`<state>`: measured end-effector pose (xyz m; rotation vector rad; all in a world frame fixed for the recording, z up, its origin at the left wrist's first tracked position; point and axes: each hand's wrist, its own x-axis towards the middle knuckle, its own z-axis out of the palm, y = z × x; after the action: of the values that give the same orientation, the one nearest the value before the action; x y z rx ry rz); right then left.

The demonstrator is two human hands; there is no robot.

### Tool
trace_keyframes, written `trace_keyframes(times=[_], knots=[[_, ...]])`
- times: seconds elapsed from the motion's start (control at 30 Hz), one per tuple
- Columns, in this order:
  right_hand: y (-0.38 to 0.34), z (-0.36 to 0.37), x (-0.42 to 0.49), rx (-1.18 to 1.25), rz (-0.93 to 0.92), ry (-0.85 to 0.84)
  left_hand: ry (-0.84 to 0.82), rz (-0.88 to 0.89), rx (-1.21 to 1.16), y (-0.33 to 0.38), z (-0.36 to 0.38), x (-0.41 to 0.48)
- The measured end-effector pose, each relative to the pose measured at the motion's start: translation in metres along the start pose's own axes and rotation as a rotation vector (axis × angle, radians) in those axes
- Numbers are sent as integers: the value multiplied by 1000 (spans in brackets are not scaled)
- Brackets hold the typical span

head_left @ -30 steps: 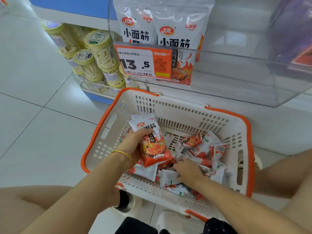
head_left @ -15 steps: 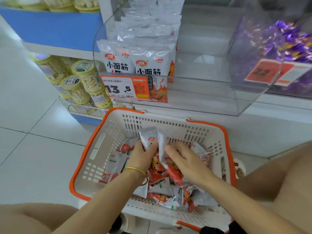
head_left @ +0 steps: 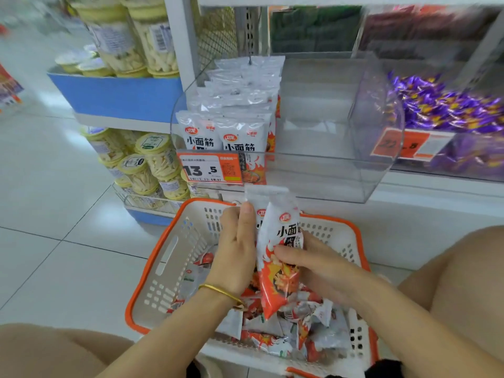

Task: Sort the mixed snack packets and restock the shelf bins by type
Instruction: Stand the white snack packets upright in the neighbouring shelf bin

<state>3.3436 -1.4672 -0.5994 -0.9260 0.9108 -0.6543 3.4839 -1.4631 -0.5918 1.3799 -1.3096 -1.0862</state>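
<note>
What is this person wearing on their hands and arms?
A thin gold bangle circles the wrist of the left hand. The right hand and its wrist carry nothing. Both forearms are bare: no sleeves, gloves or watch in view.

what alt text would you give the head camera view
A right hand grips white-and-orange snack packets upright, the left hand flat against them, above an orange-rimmed basket holding more. Behind, a clear shelf bin holds matching packets with a 13.5 price tag.
</note>
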Motion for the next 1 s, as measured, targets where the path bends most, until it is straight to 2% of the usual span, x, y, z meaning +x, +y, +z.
trace_keyframes(times=[0.23,0.33,0.4,0.5,0.6,0.67,0.8,0.9,1.0], knots=[[-91,11,-19,98,-220,14,-37,259,200,98,-16,51],[-151,1,-9,146,-322,78,72,418,345,133,-29,88],[-186,-20,13,102,-371,204,143,567,541,129,-39,116],[-211,-62,67,-65,-366,431,141,507,871,106,-51,141],[-206,-101,125,-185,-271,551,112,499,1077,86,-52,148],[-198,-120,155,-260,-247,606,109,541,1086,77,-52,150],[-187,-134,192,-394,-321,705,144,636,1046,65,-53,154],[-175,-131,203,-426,-355,639,154,654,1051,63,-52,157],[-166,-134,208,-564,-326,605,156,669,1066,66,-50,158]])
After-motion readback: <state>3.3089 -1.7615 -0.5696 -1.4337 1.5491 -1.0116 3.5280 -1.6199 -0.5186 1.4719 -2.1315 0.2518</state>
